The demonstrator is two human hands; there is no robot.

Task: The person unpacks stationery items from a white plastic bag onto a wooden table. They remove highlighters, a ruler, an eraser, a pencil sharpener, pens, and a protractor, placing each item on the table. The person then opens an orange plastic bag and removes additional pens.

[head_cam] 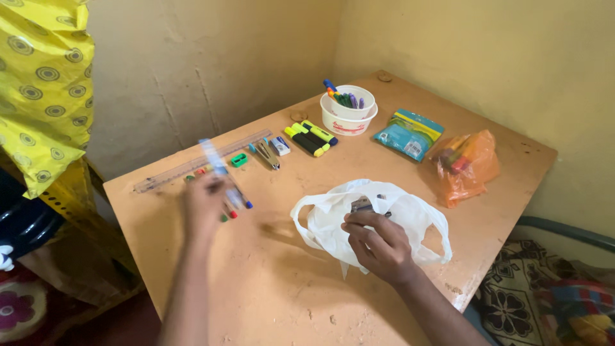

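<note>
Left hand [206, 204], blurred, closed around several pens [232, 197] above the near-left table [256, 295], just near of the ruler [202, 160]. Right hand [378, 247] pinching the white plastic bag [375, 218] at its mouth, mid-table. Best done by keeping the bag mouth pinned wide, gripping the pens as 1 bundle, and clearing the sharpener [239, 159].
</note>
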